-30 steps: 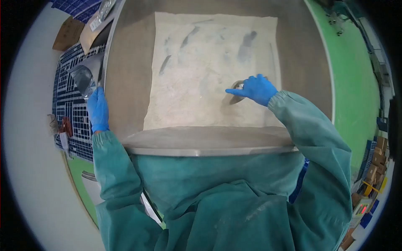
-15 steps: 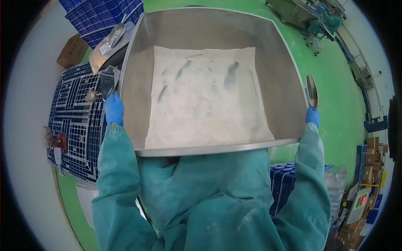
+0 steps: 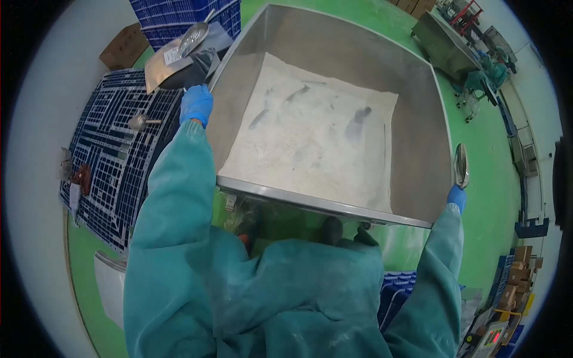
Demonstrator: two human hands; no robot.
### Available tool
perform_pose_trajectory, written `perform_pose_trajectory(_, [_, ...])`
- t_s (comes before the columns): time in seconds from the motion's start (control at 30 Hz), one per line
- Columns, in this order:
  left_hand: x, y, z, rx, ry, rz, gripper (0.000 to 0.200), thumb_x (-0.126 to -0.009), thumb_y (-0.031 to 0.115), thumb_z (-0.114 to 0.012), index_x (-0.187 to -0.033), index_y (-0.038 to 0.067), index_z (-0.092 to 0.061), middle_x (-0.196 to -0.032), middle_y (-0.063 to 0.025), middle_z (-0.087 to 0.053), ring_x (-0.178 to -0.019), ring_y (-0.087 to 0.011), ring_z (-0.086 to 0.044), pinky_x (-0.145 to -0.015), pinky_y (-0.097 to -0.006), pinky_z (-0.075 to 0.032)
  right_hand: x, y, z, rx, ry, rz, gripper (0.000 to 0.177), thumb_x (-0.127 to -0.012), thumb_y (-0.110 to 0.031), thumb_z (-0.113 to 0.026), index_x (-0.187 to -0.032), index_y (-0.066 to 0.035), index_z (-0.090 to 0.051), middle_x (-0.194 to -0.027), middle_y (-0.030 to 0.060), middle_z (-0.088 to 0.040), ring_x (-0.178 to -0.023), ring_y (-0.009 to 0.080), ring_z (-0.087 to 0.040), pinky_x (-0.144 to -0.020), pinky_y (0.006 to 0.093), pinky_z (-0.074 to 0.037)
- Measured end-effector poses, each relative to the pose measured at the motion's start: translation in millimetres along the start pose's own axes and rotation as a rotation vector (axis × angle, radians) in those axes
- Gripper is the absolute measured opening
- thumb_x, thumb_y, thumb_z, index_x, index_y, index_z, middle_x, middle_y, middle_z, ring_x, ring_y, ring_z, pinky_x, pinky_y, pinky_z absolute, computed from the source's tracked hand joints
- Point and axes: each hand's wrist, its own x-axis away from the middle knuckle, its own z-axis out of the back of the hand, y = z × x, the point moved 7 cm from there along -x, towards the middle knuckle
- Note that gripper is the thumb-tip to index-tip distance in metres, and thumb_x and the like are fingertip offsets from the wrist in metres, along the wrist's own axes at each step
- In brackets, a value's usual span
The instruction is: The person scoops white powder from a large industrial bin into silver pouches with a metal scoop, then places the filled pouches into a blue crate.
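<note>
A large steel bin (image 3: 412,68) lies in front of me, with a layer of white powder (image 3: 298,143) on its floor, marked by grey streaks. My left hand (image 3: 197,105), in a blue glove, is closed at the bin's left rim, on a dark grey scoop (image 3: 206,64) that reaches forward from it. At the right rim my right hand (image 3: 456,197), also gloved, is closed around a shiny metal scoop (image 3: 461,164) that points forward. Beyond the left hand, another metal scoop (image 3: 194,39) rests on a silvery bag (image 3: 156,70).
Dark blue pallets (image 3: 113,149) lie at the left, with a small scoop (image 3: 138,123) on them. Blue crates (image 3: 173,18) and a cardboard box (image 3: 124,46) stand behind. A person in green (image 3: 495,71) is far right near a steel bin (image 3: 439,45). Another blue crate (image 3: 397,289) is below.
The bin appears turned clockwise and shifted right. My left hand has moved forward and right, while my right hand appears lower. More floor shows between my body and the bin.
</note>
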Motion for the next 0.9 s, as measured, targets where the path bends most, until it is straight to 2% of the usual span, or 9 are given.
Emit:
perform_pose_trajectory(0.17, [-60,37,-33,-0.089,-0.031,-0.044,0.034,-0.09,0.022,-0.04,-0.087,0.001,-0.066,-0.092,-0.0223,-0.064,-0.084,-0.0404,-0.063,-0.076,-0.0485,-0.05,-31,-32,-15,-0.035,-0.013,-0.062,0.05,-0.086,-0.038,-0.038,-0.099,0.003,-0.064,-0.1,0.0273,-0.062,-0.097,0.0431,-0.059,-0.081,0.0472,-0.047])
perform_pose_trajectory(0.27, [-110,31,-69,-0.027,0.105,0.039,0.032,-0.089,0.023,-0.041,-0.091,0.003,-0.066,-0.092,-0.0224,-0.064,-0.083,-0.0405,-0.063,-0.075,-0.0483,-0.051,-67,-51,-31,-0.001,-0.005,-0.006,0.048,-0.086,-0.035,-0.037,-0.095,0.002,-0.066,-0.099,0.0265,-0.063,-0.097,0.043,-0.059,-0.081,0.0469,-0.047])
perform_pose_trajectory(0.33, [-117,68,-72,-0.353,-0.098,-0.283,0.032,-0.088,0.026,-0.042,-0.094,0.004,-0.065,-0.096,-0.0224,-0.064,-0.086,-0.0422,-0.061,-0.078,-0.0483,-0.05,-106,-47,-54,0.069,-0.006,0.03,0.048,-0.086,-0.035,-0.037,-0.094,0.002,-0.066,-0.099,0.0261,-0.063,-0.098,0.0426,-0.059,-0.082,0.0468,-0.048])
perform_pose_trajectory(0.4, [-152,44,-107,-0.233,-0.064,-0.207,0.035,-0.087,0.028,-0.042,-0.098,0.003,-0.064,-0.1,-0.0216,-0.064,-0.091,-0.0425,-0.061,-0.079,-0.0481,-0.049,-115,-61,-57,0.07,0.003,0.021,0.049,-0.086,-0.037,-0.037,-0.095,0.002,-0.066,-0.102,0.026,-0.062,-0.099,0.0426,-0.059,-0.083,0.0465,-0.048])
perform_pose_trajectory(0.47, [-122,79,-54,-0.099,-0.008,-0.058,0.036,-0.088,0.026,-0.04,-0.099,0.002,-0.064,-0.103,-0.021,-0.063,-0.094,-0.041,-0.061,-0.081,-0.0463,-0.049,-146,-54,-76,0.061,-0.016,0.015,0.058,-0.086,-0.043,-0.034,-0.101,0.005,-0.064,-0.106,0.029,-0.059,-0.106,0.0433,-0.055,-0.088,0.0477,-0.044])
perform_pose_trajectory(0.53, [-130,60,-75,-0.197,-0.029,-0.123,0.037,-0.089,0.026,-0.037,-0.097,0.002,-0.064,-0.1,-0.0216,-0.064,-0.091,-0.0402,-0.062,-0.081,-0.0461,-0.048,-127,-72,-66,0.047,-0.072,0.022,0.052,-0.087,-0.04,-0.035,-0.099,0.001,-0.065,-0.105,0.0265,-0.061,-0.101,0.0418,-0.058,-0.083,0.0479,-0.046])
perform_pose_trajectory(0.73, [-113,74,-47,-0.211,-0.039,-0.186,0.04,-0.09,0.027,-0.035,-0.101,0.002,-0.064,-0.1,-0.0219,-0.063,-0.092,-0.0403,-0.061,-0.082,-0.0485,-0.047,-108,-69,-61,0.003,-0.089,0.028,0.053,-0.087,-0.04,-0.034,-0.101,0.0,-0.065,-0.106,0.0261,-0.061,-0.103,0.0418,-0.057,-0.084,0.0478,-0.046])
perform_pose_trajectory(0.87, [-125,54,-51,-0.103,0.176,-0.292,0.038,-0.09,0.027,-0.036,-0.093,0.003,-0.066,-0.096,-0.021,-0.064,-0.087,-0.0406,-0.062,-0.081,-0.0477,-0.048,-75,-81,-39,0.082,-0.074,0.012,0.053,-0.087,-0.04,-0.034,-0.102,0.0,-0.065,-0.105,0.0255,-0.061,-0.103,0.0415,-0.058,-0.084,0.0477,-0.046])
perform_pose_trajectory(0.9, [-131,46,-58,-0.166,0.035,-0.195,0.04,-0.091,0.028,-0.035,-0.092,0.003,-0.066,-0.097,-0.0217,-0.064,-0.088,-0.0407,-0.062,-0.081,-0.0477,-0.048,-68,-86,-34,0.041,-0.069,-0.019,0.052,-0.087,-0.04,-0.035,-0.102,-0.001,-0.065,-0.106,0.0254,-0.061,-0.103,0.0411,-0.058,-0.084,0.048,-0.046])
